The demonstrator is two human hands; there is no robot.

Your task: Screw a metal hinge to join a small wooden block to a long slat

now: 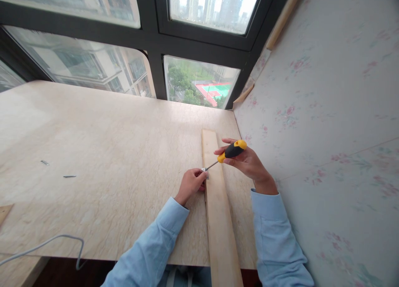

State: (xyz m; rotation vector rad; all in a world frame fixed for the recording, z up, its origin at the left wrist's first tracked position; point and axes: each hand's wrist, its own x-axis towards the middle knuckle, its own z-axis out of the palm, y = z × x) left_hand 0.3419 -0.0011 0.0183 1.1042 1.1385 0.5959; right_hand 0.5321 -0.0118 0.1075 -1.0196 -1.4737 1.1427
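Note:
A long pale wooden board [220,212] lies on the marble-patterned countertop [124,154] and runs out over its front edge. My left hand [191,183] pinches a small metal bracket [207,176] against the board's left side; the fingers cover part of it. In my right hand [246,162] is a screwdriver [233,150] with a yellow and black handle. Its shaft slants down to the left, and the tip meets the bracket beside my left fingertips. Whether a screw sits under the tip is too small to tell.
Two small metal pieces [69,176] lie on the left of the countertop. A grey-white cable [62,236] hangs over the front edge. The flowered wall [327,133] stands close on my right, and dark-framed windows [199,42] rise behind the countertop.

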